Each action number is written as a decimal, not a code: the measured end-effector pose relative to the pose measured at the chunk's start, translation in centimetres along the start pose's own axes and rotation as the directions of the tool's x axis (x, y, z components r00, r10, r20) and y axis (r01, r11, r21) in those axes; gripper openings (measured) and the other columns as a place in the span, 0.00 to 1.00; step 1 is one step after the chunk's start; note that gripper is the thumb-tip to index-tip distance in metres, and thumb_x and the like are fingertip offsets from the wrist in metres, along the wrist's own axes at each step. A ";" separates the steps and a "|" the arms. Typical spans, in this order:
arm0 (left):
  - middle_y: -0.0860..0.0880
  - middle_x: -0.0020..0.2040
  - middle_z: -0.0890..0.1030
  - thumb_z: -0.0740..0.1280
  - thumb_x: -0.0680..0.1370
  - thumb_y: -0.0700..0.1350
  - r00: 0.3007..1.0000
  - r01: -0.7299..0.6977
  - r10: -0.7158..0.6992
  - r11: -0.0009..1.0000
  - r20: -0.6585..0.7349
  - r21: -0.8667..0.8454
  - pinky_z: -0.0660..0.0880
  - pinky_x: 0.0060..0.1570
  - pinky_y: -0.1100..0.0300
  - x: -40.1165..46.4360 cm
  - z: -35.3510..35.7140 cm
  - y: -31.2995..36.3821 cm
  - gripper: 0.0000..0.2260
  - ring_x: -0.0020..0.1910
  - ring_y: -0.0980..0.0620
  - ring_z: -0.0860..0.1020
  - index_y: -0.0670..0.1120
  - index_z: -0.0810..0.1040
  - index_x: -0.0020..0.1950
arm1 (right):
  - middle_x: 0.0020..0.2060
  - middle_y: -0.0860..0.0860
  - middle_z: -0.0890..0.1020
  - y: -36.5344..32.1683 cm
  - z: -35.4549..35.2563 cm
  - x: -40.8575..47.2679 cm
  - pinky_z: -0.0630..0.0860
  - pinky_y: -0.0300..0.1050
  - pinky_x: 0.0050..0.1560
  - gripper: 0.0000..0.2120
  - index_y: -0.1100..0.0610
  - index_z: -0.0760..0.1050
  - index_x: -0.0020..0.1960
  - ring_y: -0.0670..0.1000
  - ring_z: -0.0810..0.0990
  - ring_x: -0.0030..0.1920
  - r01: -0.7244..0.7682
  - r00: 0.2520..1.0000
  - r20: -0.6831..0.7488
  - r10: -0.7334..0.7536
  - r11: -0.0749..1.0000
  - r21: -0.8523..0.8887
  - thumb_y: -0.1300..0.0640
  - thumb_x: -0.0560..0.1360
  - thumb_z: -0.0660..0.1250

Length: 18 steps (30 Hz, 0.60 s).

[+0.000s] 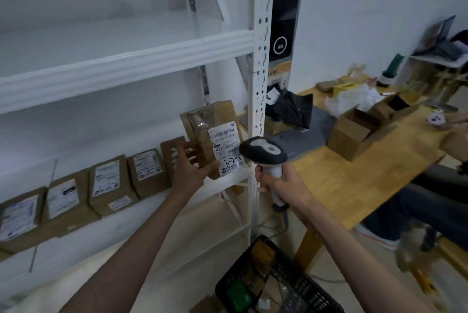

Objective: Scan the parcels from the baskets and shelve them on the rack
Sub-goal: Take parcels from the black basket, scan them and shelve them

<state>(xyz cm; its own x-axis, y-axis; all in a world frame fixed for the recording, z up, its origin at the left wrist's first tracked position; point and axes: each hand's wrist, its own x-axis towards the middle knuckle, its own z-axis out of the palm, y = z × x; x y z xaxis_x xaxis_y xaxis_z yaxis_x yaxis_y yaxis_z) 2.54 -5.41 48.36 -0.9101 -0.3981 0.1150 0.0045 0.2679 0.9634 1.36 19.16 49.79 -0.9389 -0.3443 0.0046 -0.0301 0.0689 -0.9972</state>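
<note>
While the left hand [188, 168] grips the taped parcel [211, 132] upright at the rack shelf's [126, 69] right end, its label faces the barcode scanner [263, 153] just right; right hand [276, 181] fingers wrap the handle.

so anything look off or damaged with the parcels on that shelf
Nothing looks damaged. The shelved parcels sit in a tidy row, labels facing out. The only tilted one is the taped parcel, held up by the left hand while the right hand grips the scanner.
</note>
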 end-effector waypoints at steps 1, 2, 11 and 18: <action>0.53 0.58 0.77 0.82 0.68 0.48 1.000 -0.016 0.016 1.000 -0.025 0.002 0.83 0.42 0.59 0.1 -0.1 0.0 0.32 0.58 0.52 0.79 0.54 0.65 0.62 | 0.42 0.53 0.81 0.2 0.1 -0.2 0.80 0.42 0.41 0.05 0.62 0.78 0.49 0.47 0.81 0.43 -0.018 0.999 0.036 0.018 1.000 -0.013 0.70 0.77 0.67; 0.53 0.59 0.77 0.82 0.68 0.48 0.998 -0.031 0.032 0.999 -0.045 0.008 0.81 0.44 0.63 0.3 -0.2 0.0 0.32 0.58 0.53 0.78 0.53 0.64 0.63 | 0.41 0.52 0.81 0.4 0.3 -0.3 0.81 0.42 0.41 0.05 0.62 0.78 0.50 0.47 0.81 0.43 -0.035 0.997 0.063 0.036 0.999 -0.026 0.70 0.77 0.67; 0.53 0.63 0.75 0.82 0.67 0.52 0.990 -0.101 0.110 0.991 -0.093 0.090 0.71 0.46 0.74 1.2 -0.9 -0.7 0.34 0.56 0.60 0.76 0.55 0.63 0.63 | 0.39 0.51 0.82 1.4 0.9 -0.5 0.85 0.50 0.46 0.04 0.63 0.77 0.49 0.47 0.83 0.43 -0.057 0.988 0.139 0.061 0.998 -0.034 0.69 0.76 0.68; 0.55 0.62 0.74 0.82 0.67 0.52 0.990 -0.098 0.107 0.991 -0.089 0.096 0.72 0.46 0.73 1.4 -1.3 -1.5 0.34 0.55 0.61 0.76 0.56 0.63 0.63 | 0.38 0.54 0.81 0.9 1.1 0.1 0.85 0.47 0.43 0.03 0.69 0.76 0.49 0.48 0.83 0.40 -0.041 0.993 0.107 0.042 0.999 -0.016 0.72 0.76 0.67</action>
<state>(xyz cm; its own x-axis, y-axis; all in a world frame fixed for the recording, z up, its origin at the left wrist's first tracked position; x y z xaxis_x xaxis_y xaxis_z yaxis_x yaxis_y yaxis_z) 1.78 -7.50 47.40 -0.8639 -0.4437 0.2384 0.0542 0.3886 0.9198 1.66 18.13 48.78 -0.8971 -0.4395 -0.0455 0.0024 0.0981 -0.9952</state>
